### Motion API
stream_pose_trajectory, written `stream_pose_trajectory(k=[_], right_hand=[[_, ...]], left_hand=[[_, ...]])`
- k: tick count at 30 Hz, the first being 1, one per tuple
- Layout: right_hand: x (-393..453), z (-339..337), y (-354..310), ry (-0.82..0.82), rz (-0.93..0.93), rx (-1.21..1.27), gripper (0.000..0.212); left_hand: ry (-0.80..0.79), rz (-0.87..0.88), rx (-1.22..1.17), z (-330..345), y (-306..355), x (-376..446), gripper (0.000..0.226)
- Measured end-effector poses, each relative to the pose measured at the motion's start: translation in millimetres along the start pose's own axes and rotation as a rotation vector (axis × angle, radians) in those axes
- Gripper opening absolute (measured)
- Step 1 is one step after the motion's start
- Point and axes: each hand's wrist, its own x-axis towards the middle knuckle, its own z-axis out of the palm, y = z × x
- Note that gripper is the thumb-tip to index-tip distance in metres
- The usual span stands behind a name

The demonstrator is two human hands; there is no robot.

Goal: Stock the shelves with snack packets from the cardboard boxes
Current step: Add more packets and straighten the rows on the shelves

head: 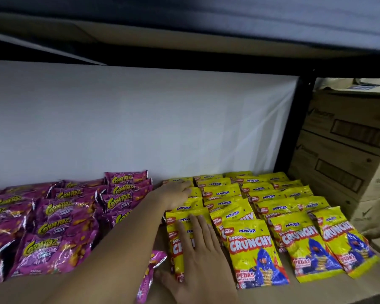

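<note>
Head view is showing the right hand (198, 255) and left hand (177, 194) lying flat, grip released, pressing the leftmost row of yellow packets (185, 218) on the shelf (329, 290); these are looking light, slippery and crushable, best pinched by a sealed edge.

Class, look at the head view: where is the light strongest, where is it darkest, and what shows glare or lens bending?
Head view: the white back panel is brightest; the shelf underside above is dark; the yellow packets and purple packets catch glare on their foil; the upright and boxes lean from wide-angle distortion.
</note>
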Motion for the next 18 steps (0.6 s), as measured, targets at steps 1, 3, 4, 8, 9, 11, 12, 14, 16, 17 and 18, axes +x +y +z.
stream_pose_trajectory(k=[1,3,4,8,9,11,12,14,16,17,18], right_hand=[[0.0,-0.3,0.4,0.007,0.0,0.005,0.101],[0.2,-1.4,0.5,0.026,0.004,0.019,0.102],[-0.1,-2.3,0.1,0.031,0.006,0.025,0.103],[-0.9,-2.0,-1.0,0.025,0.019,0.051,0.101],[-0.9,-0.9,-1.3,0.022,0.02,0.049,0.099],[-1.1,0.9,-0.9,0.022,0.016,0.037,0.097],[-1.3,1.1,-0.6,0.024,0.014,0.032,0.097],[-1.8,-0.4,-1.0,0.037,0.016,0.029,0.096],[-2.9,-5.7,-2.8,0.047,0.022,0.036,0.095],[-3.5,-9.1,-3.6,0.057,0.022,0.055,0.094],[-4.8,-13.6,-4.0,0.068,0.021,0.084,0.091]], left_hand=[[0.016,0.005,-0.017,-1.2,2.4,-2.7,0.064],[0.057,0.014,-0.009,-1.4,7.1,-6.8,0.062],[0.072,0.013,0.023,-0.8,9.5,-9.6,0.064],[0.039,0.004,0.045,-5.0,23.9,-20.4,0.069],[0.02,0.013,0.021,-7.4,27.2,-23.3,0.066],[0.014,0.039,-0.016,-10.9,30.4,-26.7,0.061],[0.019,0.045,-0.021,-12.0,30.2,-28.2,0.059],[0.064,0.054,0.008,-12.5,28.1,-30.8,0.057],[0.127,0.069,0.049,-10.9,28.7,-35.9,0.058],[0.155,0.082,0.053,-10.4,30.5,-39.5,0.059],[0.17,0.099,0.039,-9.5,32.2,-42.8,0.059]])
